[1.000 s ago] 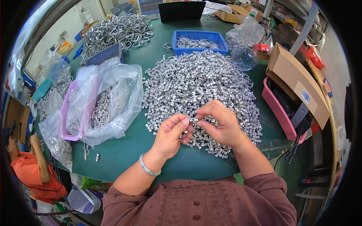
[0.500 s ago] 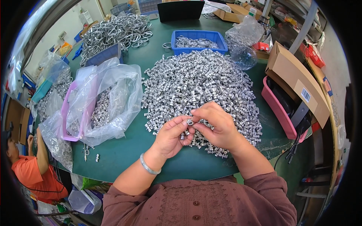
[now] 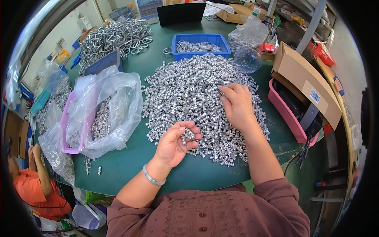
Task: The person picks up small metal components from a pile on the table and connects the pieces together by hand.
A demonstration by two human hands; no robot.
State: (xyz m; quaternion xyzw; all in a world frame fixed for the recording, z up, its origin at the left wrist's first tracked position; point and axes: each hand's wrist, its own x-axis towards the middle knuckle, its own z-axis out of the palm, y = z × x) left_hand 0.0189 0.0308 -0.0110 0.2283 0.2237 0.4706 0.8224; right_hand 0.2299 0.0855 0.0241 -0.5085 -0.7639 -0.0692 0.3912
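A large heap of small silver metal fittings (image 3: pixel 181 87) covers the middle of the green table. Low over the near edge of the heap, my left hand (image 3: pixel 173 147) is palm up with its fingers curled round several of these metal fittings (image 3: pixel 188 134). A pale bangle (image 3: pixel 152 175) circles that wrist. My right hand (image 3: pixel 239 106) is farther out, over the right side of the heap. Its thumb and forefinger point left and stand a little apart at the fittings; nothing shows between them.
Plastic bags (image 3: pixel 130 94) with more fittings and a lilac basket (image 3: pixel 65 130) stand left. Behind are a blue tray (image 3: pixel 201 56) and a pile of metal rings (image 3: pixel 114 39). At right, a carton (image 3: pixel 304 75) leans in a pink basket (image 3: pixel 282 108). A person in orange (image 3: pixel 37 193) works far left.
My right hand has left my left hand and moved out over the heap, its fingers opening. My left hand has turned its palm up, showing the fittings in it. The view has shifted slightly.
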